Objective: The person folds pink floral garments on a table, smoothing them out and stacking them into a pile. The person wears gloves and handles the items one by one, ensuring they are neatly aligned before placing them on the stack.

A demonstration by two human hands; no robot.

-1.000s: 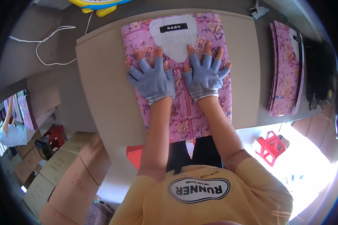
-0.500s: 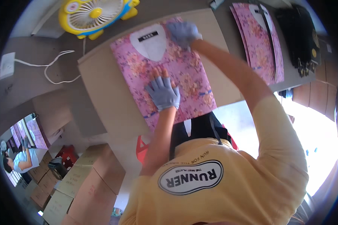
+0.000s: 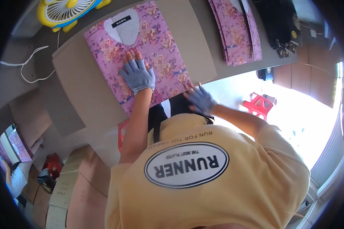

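Folded pink floral cloth garment is lying flat on a wide tan board, slightly aslant, collar end pointing away from the wearer, lower edge reaching about the board's near edge. White pointed neck area is showing at its far end, small black rectangular label sitting across it.

Left hand, in a grey-blue fingerless knit glove, is resting palm down on the garment's middle, just below the neck area. Fingers are lying extended and slightly apart; it is gripping nothing, only covering the cloth.

Right hand, gloved alike, is hovering at the garment's lower right corner, slightly blurred. Fingers are spreading wide, no object showing in them; cannot tell whether the fingertips are touching the cloth.

Surroundings: more folded pink floral garments are lying to the right of the board, black items beyond them. Yellow-and-blue plastic fan is standing at far left, white cord looping below. Red plastic stool is standing on the floor at right.
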